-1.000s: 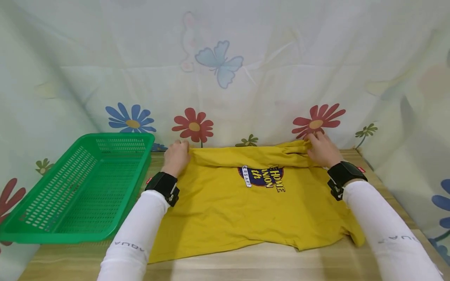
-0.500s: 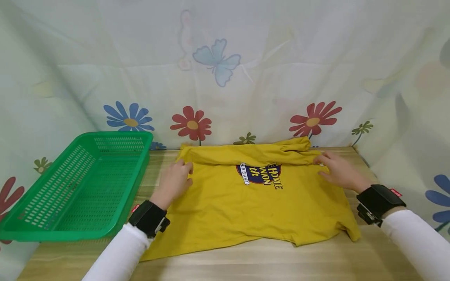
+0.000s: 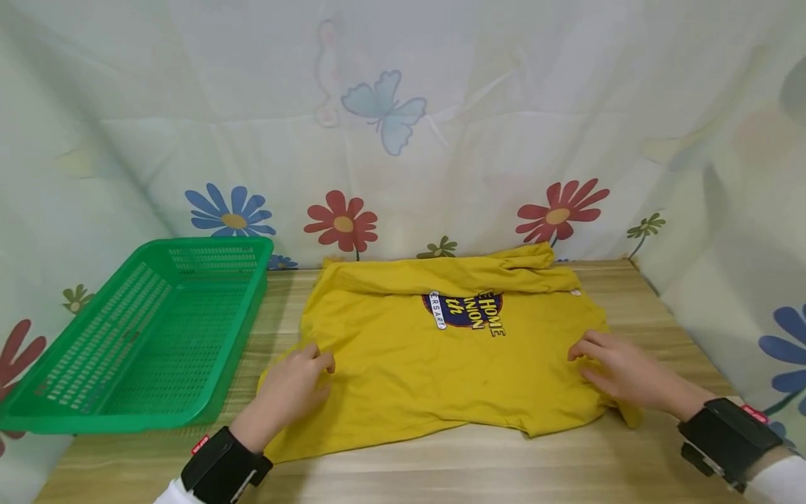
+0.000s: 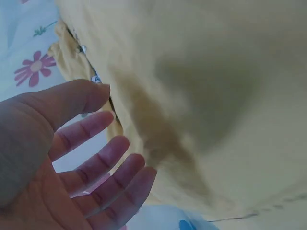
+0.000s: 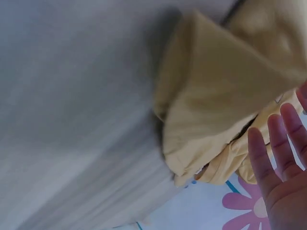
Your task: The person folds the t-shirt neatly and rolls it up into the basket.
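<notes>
Plainly, the likeliest trouble lies in the loose folded band [image 3: 434,278] along the far side of the yellow printed T-shirt [image 3: 434,381], which lies spread on the wood-grain tabletop [image 3: 466,479], to the right of the green plastic basket [image 3: 126,423]. Nothing holds that band down, so a tug on the near hem [image 3: 409,437] could, I judge, drag the whole garment or let the band slacken. The hem also runs unevenly, its left corner reaching nearer the wearer than the middle, so a fold begun there might come out skewed, and the wrinkled fabric could bunch up. The left hand [image 3: 296,388] is over the shirt's left side and the right hand [image 3: 620,367] over its right side; both have fingers loosely parted, pinching nothing, though I cannot tell whether any fingertip brushes the cloth. From the head, the shirt's round dark emblem [image 3: 464,310] shows partly covered by the band, but the right hand hides part of the near right corner. The right wrist view shows what that misses: a flap [image 5: 211,91] of cloth standing up and hollow beneath, which could tuck under crookedly if pressed flat carelessly. The left wrist view alone shows the gaps between the left fingers and the thumb held apart from them, while the basket appears only from the head.
</notes>
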### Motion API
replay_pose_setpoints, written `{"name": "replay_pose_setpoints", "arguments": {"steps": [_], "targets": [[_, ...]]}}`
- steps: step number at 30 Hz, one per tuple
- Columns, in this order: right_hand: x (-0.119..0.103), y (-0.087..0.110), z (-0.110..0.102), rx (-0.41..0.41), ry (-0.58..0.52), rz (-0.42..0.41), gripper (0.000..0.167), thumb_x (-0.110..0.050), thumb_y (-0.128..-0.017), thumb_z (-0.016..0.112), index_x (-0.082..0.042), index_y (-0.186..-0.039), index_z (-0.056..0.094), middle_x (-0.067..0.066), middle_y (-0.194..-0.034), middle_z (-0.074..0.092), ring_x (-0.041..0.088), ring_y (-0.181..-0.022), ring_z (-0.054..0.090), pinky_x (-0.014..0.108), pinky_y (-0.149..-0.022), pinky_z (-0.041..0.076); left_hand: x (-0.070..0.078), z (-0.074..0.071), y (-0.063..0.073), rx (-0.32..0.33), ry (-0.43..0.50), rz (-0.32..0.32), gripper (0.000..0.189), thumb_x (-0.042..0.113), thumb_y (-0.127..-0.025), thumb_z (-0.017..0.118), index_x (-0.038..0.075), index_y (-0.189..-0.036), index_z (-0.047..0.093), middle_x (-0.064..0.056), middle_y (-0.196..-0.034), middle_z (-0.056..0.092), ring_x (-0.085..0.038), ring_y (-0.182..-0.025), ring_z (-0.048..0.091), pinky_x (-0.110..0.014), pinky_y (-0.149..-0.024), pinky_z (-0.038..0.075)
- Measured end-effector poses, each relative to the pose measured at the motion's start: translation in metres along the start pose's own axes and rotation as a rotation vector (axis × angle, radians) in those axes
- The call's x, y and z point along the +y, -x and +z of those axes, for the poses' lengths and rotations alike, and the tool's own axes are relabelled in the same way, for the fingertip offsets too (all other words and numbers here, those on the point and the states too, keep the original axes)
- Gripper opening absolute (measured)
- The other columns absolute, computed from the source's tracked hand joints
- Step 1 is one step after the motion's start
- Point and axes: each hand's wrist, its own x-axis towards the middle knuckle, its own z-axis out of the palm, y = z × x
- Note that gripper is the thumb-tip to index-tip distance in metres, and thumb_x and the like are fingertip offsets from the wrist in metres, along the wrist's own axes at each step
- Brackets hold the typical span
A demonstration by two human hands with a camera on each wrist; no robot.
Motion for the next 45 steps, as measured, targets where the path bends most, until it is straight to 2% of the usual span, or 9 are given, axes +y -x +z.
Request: {"name": "replay_pose_setpoints", "arguments": {"steps": [5,10,14,23,30,35,37,42,45], "targets": [[-0.007,0.022,0.001,0.006,-0.061,-0.054,0.041,0.002,-0.060,0.082,-0.017,-0.091,0.062,-0.011,-0.088,0.054,0.000,-0.074,0.051,0.009,-0.065,0.039,-0.003,0.004,0.025,-0.053,0.043,0.008,0.020,0.015,-0.071,0.079,0.014,-0.087,0.067,0.001,-0.084,0.057,-0.016,-0.072,0.055,-0.033,-0.061,0.046],[-0.012,0.043,0.000,0.031,-0.087,-0.012,0.044,0.000,-0.058,0.084,-0.020,-0.092,0.063,-0.012,-0.089,0.054,-0.003,-0.076,0.049,0.008,-0.064,0.036,-0.007,0.011,0.045,-0.058,0.053,0.040,0.023,0.019,-0.071,0.079,0.016,-0.091,0.068,0.004,-0.086,0.056,-0.015,-0.076,0.057,-0.033,-0.064,0.048],[-0.013,0.056,-0.001,0.004,-0.038,0.026,0.046,-0.007,-0.057,0.086,-0.020,-0.096,0.064,-0.012,-0.092,0.055,-0.002,-0.078,0.051,0.007,-0.068,0.036,-0.009,0.014,0.053,-0.042,0.048,0.028,0.030,0.020,-0.068,0.081,0.015,-0.095,0.068,0.004,-0.087,0.054,-0.014,-0.078,0.056,-0.033,-0.066,0.048],[-0.006,0.072,0.004,-0.019,0.006,0.027,0.053,-0.003,-0.054,0.085,-0.020,-0.100,0.065,-0.012,-0.097,0.055,0.000,-0.084,0.054,0.003,-0.076,0.036,-0.022,0.012,0.049,-0.054,0.058,0.001,0.038,0.016,-0.066,0.083,0.013,-0.102,0.068,0.000,-0.094,0.054,-0.018,-0.085,0.056,-0.038,-0.075,0.049],[-0.010,0.074,0.004,-0.068,0.006,0.073,0.044,0.001,-0.061,0.080,-0.022,-0.095,0.065,-0.015,-0.093,0.057,-0.002,-0.082,0.054,0.022,-0.065,0.050,-0.037,0.013,0.043,-0.053,0.078,0.018,0.039,0.016,-0.067,0.082,0.012,-0.103,0.068,0.000,-0.095,0.055,-0.018,-0.085,0.055,-0.038,-0.076,0.049],[-0.013,0.078,0.002,-0.106,-0.070,0.123,0.037,0.001,-0.067,0.078,-0.022,-0.092,0.064,-0.016,-0.089,0.058,-0.007,-0.078,0.051,0.022,-0.059,0.047,-0.042,0.012,0.046,-0.035,0.061,0.000,0.037,0.021,-0.069,0.082,0.013,-0.103,0.068,-0.001,-0.096,0.055,-0.018,-0.086,0.056,-0.039,-0.076,0.049],[-0.016,0.078,0.002,-0.082,-0.072,0.116,0.041,0.000,-0.065,0.080,-0.021,-0.095,0.064,-0.015,-0.091,0.057,-0.006,-0.078,0.051,0.017,-0.061,0.045,-0.044,0.011,0.047,-0.025,0.050,-0.011,0.037,0.023,-0.070,0.082,0.014,-0.103,0.068,-0.001,-0.096,0.056,-0.019,-0.086,0.057,-0.040,-0.075,0.049],[-0.022,0.073,0.003,-0.012,-0.007,0.095,0.056,-0.006,-0.058,0.085,-0.020,-0.109,0.065,-0.013,-0.102,0.056,-0.001,-0.086,0.052,0.004,-0.077,0.037,-0.044,0.010,0.048,-0.034,0.057,-0.037,0.040,0.022,-0.069,0.082,0.015,-0.105,0.068,-0.003,-0.100,0.056,-0.022,-0.091,0.058,-0.043,-0.075,0.050],[-0.023,0.069,0.005,-0.023,0.026,0.085,0.058,-0.009,-0.058,0.085,-0.022,-0.110,0.065,-0.013,-0.104,0.055,0.000,-0.089,0.052,0.008,-0.080,0.039,-0.044,0.009,0.047,-0.058,0.063,-0.048,0.043,0.022,-0.069,0.082,0.016,-0.109,0.067,-0.004,-0.102,0.056,-0.025,-0.094,0.057,-0.045,-0.076,0.050]]}}
